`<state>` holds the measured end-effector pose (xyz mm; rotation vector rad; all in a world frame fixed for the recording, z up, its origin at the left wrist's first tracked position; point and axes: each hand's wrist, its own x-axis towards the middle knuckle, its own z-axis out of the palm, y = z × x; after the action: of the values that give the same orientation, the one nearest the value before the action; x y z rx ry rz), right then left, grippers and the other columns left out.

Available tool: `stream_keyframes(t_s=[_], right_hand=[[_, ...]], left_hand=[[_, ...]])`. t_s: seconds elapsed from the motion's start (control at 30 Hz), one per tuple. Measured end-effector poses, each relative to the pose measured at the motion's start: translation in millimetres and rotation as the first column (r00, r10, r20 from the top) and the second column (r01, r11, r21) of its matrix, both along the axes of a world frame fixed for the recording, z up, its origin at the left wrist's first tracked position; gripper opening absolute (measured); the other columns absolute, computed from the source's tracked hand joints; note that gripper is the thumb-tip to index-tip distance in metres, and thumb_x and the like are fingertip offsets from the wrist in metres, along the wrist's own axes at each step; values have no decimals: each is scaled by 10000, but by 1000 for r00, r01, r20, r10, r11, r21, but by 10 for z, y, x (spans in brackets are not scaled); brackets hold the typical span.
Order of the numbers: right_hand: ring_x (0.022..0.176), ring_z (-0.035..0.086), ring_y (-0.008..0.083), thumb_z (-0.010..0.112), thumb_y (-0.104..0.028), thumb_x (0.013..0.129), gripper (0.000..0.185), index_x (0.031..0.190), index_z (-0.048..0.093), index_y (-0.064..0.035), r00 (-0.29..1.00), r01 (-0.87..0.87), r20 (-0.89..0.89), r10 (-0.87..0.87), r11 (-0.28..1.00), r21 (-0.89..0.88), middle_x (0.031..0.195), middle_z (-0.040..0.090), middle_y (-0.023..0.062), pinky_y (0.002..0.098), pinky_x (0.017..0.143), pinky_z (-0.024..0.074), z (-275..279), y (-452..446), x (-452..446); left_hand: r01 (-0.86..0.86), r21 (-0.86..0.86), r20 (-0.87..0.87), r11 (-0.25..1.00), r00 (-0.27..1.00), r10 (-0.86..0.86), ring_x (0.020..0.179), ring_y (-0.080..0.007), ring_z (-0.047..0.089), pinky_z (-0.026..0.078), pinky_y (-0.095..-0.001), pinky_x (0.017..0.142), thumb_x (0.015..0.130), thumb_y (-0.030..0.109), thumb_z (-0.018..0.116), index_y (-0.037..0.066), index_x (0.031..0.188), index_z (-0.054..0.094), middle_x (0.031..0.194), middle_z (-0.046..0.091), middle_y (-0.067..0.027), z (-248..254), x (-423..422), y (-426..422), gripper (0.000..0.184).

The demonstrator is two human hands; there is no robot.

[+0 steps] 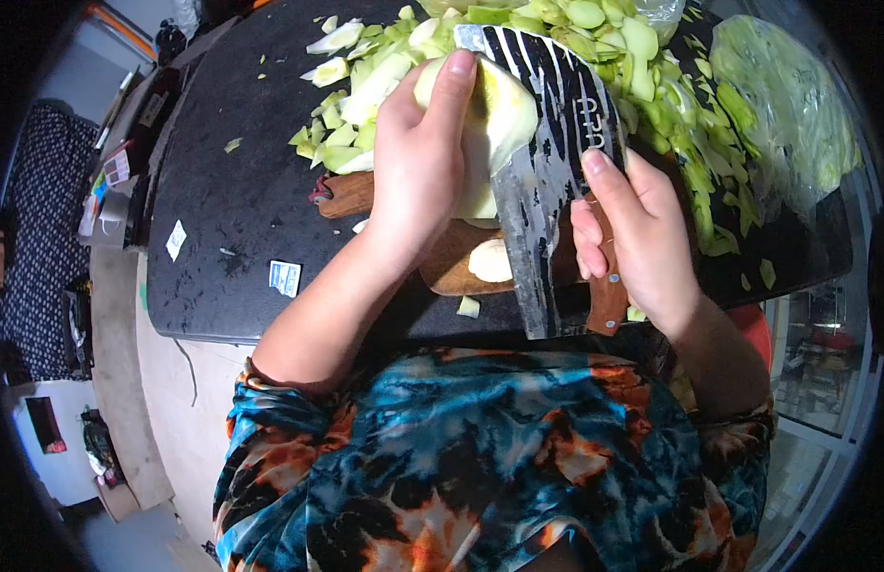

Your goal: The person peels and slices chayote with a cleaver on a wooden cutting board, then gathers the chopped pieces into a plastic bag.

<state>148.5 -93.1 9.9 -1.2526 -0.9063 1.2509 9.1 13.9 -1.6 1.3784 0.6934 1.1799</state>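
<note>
Inward from the near edge of the black desk (242, 191), the left grip (418, 143) clasps one pale green vegetable (499, 114); the right grip (640, 224) is wrapped around one knife (552, 172), blade against it. One wooden board (452, 275) lies below. Countless peelings (637, 57) line the far edge; one plastic bag (790, 119) sits far right. Glass panels (819, 381) stand beyond the right edge.

From here I see dark patterned fabric (43, 229) at far left, a white scrap (176, 240) and blue-and-white packet (285, 277) left of centre.
</note>
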Motion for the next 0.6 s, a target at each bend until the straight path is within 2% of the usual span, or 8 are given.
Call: stream_keyframes(t_s=[0.1,0.17,0.23,0.33,0.43,0.53,0.6], right_hand=[[373,396,76,414,-272,968,219,935,465,-62,997,-49,50,50,999,-19,562,426,-12,212,370,366,59,12,114],[375,395,76,415,-267,969,216,942,472,-60,987,-57,150,59,998,-15,559,414,-10,208,365,351,103,7,183],[401,382,58,432,-213,964,215,828,477,-53,987,-4,159,5,1000,-6,560,426,-18,205,371,324,170,-9,149],[407,382,54,436,-214,963,217,822,480,-55,975,0,223,3,1000,-12,565,429,-20,202,374,320,219,-23,154],[384,392,70,422,-271,969,217,929,478,-64,962,-36,271,26,999,33,564,419,-11,207,367,343,116,-11,195],[403,380,50,437,-215,963,221,813,480,-59,993,3,117,-3,1000,-4,569,438,-19,201,376,318,137,-40,120],[401,381,51,437,-215,963,217,818,480,-59,994,-4,106,4,1000,2,569,437,-18,201,376,320,82,-40,119]], left_hand=[[90,5,-66,996,994,-89,789,-92,568,448,-222,733,944,334,470,-32,1065,542,906,610,-63,30,-62,61,392],[71,38,-40,997,997,-70,760,-83,549,439,-213,699,935,329,496,-41,1051,560,872,613,-55,30,-40,59,393],[60,57,-18,997,998,-59,753,-80,541,436,-212,690,931,327,509,-46,1043,567,860,616,-53,16,-17,42,394],[54,63,8,997,998,-55,770,-85,544,437,-218,707,930,329,510,-47,1035,566,867,617,-58,30,-16,25,395],[72,39,14,997,997,-72,790,-91,556,441,-221,726,933,329,501,-44,1048,558,887,616,-63,19,0,5,394],[81,35,-40,996,996,-79,828,-101,579,453,-231,761,943,320,478,-37,1086,543,946,615,-75,-21,-15,19,390],[62,21,-52,998,997,-61,835,-99,575,449,-231,765,944,317,477,-34,1073,547,947,613,-75,-41,-16,23,380]])
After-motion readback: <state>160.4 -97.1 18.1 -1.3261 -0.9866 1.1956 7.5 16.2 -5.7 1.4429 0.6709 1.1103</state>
